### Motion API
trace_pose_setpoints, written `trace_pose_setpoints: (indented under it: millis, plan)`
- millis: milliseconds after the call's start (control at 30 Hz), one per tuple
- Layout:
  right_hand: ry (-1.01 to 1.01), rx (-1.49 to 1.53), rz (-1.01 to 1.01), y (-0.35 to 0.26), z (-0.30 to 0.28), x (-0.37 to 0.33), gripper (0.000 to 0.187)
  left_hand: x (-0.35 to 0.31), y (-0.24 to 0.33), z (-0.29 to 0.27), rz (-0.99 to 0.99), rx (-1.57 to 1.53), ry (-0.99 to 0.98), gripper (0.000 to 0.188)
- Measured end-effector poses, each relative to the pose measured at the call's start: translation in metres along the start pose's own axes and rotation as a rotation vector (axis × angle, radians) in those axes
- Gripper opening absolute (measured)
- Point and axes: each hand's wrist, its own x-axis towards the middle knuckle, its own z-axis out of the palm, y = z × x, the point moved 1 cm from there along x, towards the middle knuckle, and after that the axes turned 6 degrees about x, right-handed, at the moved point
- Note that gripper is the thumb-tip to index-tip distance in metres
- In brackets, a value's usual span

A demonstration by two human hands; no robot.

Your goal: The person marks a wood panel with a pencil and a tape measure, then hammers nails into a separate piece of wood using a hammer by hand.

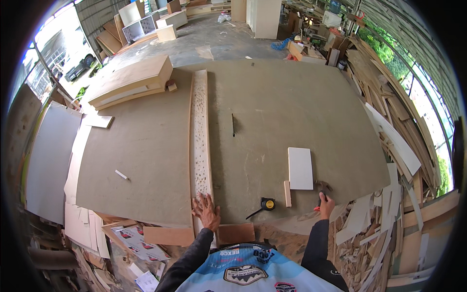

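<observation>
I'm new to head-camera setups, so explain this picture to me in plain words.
There is no robot here, just a person's two bare hands. The picture comes from a wide fisheye camera on the person's head, looking down, so straight edges bend near the rim. The left hand rests on the near end of a long, wood-edged board. The right hand has a claw hammer in its grip. Also on the worktable lie a tape measure, a white rectangular panel, a short wood strip and a wooden box.
</observation>
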Motion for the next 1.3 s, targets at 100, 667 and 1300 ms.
trace_pose_setpoints:
  millis: [100,667,1300]
  plan:
    - [0.14,-0.498,-0.116,-0.039,0.02,-0.018,0.041,-0.002,-0.008,-0.001,-0.004,0.018,-0.004,0.078]
    - [-0.53,-0.323,-0.463,-0.136,0.126,-0.174,0.058,0.013,-0.016,-0.005,0.123,-0.13,0.141,0.074]
    - [-0.758,0.336,-0.389,-0.18,0.124,-0.248,0.049,-0.01,0.053,-0.067,0.217,-1.271,-0.785,0.02]
